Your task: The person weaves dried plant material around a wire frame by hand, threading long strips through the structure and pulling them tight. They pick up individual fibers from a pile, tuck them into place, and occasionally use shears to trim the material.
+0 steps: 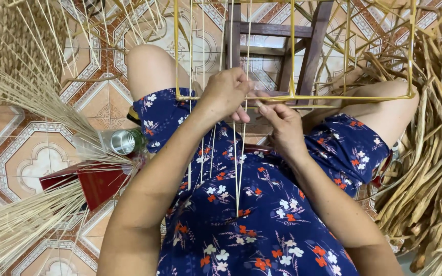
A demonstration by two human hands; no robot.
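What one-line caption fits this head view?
Both hands, left hand and right hand, work thin pale strands at a yellow wire frame over the lap.

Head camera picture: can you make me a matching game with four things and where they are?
Things:
1. yellow wire frame
2. metal can
3. dried leaf strips
4. thin pale straws

Places:
A. piled at the right edge
B. bundled at lower left
C. across the knees, under both hands
D. on the floor beside the left thigh

Pairs: 1-C, 2-D, 3-A, 4-B
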